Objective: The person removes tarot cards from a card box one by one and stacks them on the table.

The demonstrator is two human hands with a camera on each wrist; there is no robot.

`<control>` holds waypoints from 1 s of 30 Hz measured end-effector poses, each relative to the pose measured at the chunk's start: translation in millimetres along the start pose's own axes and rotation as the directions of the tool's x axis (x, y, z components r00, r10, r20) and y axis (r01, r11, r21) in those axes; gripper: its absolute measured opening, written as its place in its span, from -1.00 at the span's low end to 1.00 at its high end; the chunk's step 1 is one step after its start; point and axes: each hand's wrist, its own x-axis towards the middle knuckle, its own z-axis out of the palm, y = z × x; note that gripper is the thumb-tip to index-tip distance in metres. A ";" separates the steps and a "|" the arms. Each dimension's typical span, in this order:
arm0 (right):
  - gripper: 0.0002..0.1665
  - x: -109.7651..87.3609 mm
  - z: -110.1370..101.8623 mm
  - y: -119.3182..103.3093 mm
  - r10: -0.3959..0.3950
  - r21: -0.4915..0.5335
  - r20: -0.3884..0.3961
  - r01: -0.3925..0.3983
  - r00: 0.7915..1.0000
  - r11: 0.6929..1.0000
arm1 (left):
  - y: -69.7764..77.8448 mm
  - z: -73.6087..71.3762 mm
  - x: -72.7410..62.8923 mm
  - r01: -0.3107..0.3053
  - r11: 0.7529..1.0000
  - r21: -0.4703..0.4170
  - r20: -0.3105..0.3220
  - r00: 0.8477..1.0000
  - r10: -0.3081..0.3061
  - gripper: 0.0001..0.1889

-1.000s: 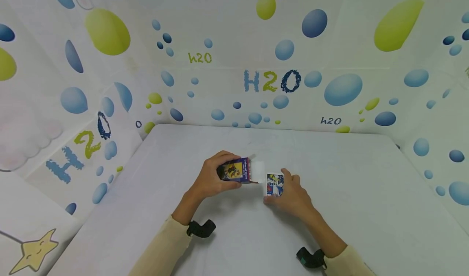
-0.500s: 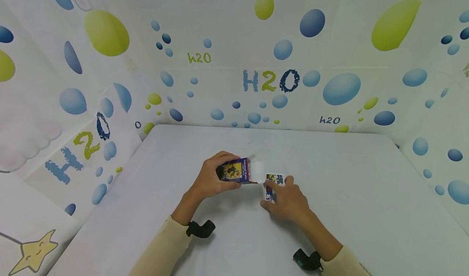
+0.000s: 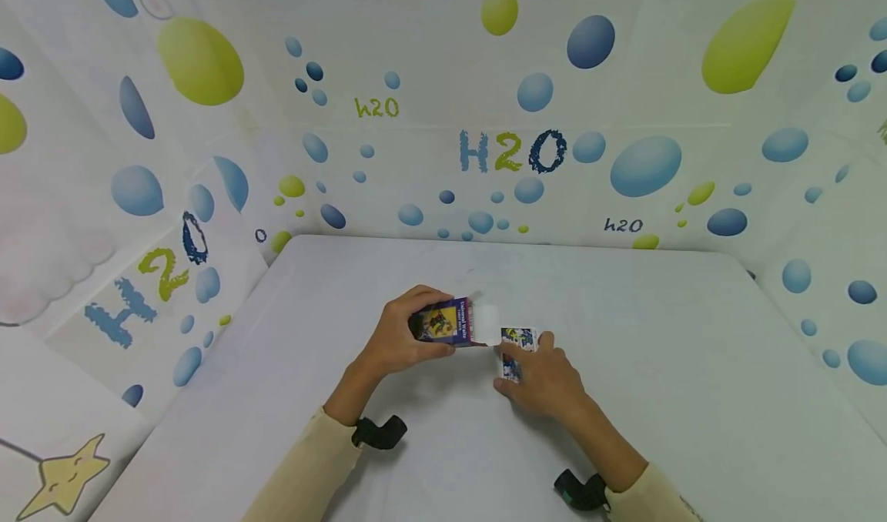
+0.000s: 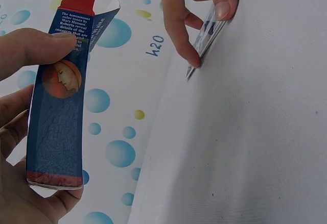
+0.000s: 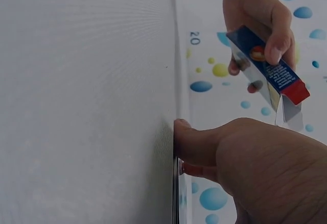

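In the head view my left hand (image 3: pixel 395 337) grips a small dark blue card box (image 3: pixel 440 323) above the table. Its white end flap (image 3: pixel 488 324) is open and points right. Seen from the left wrist, the narrow side of the box (image 4: pixel 57 132) shows a round face picture and a red end tab, with my thumb pressed on that side. My right hand (image 3: pixel 554 376) holds a thin stack of picture cards (image 3: pixel 517 339) low at the table. Thumb and fingers are at its edges and the index finger lies over its face, hiding part of the picture.
A white-covered table (image 3: pixel 665 337) spreads around both hands. Behind it and to the left stand white wall sheets (image 3: pixel 423 52) with blue and green drops and H2O lettering. Black wrist cameras (image 3: pixel 381 433) sit by the beige sleeves.
My right index finger has come down across the face of the cards, and the right hand has shifted slightly left. The left hand and the card box have stayed in place.
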 end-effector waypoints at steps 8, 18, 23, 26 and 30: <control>-0.19 1.3 -0.9 2.5 -0.004 -0.009 -0.002 0.004 1.000 1.000 | 0.7 0.0 0.2 0.007 1.000 0.006 -0.002 1.000 -0.007 -0.31; -0.28 1.5 -0.2 4.8 -0.024 0.037 -0.014 0.025 1.000 0.999 | -0.7 1.1 0.8 0.007 1.000 0.008 0.003 1.000 -0.008 -0.30; -0.29 -0.3 -0.9 0.6 -0.005 0.045 -0.018 0.005 1.000 0.999 | -1.9 1.1 0.3 0.012 1.000 -0.009 0.008 1.000 -0.012 -0.30; -0.28 -0.6 -1.5 -1.2 0.011 0.036 -0.024 -0.010 1.000 0.999 | -3.1 1.2 0.1 0.007 1.000 -0.017 0.007 1.000 -0.007 -0.30; -0.27 -0.7 -1.5 -1.8 0.021 0.029 -0.030 -0.020 0.999 0.999 | -4.3 1.7 0.6 0.001 1.000 -0.018 0.007 1.000 0.000 -0.31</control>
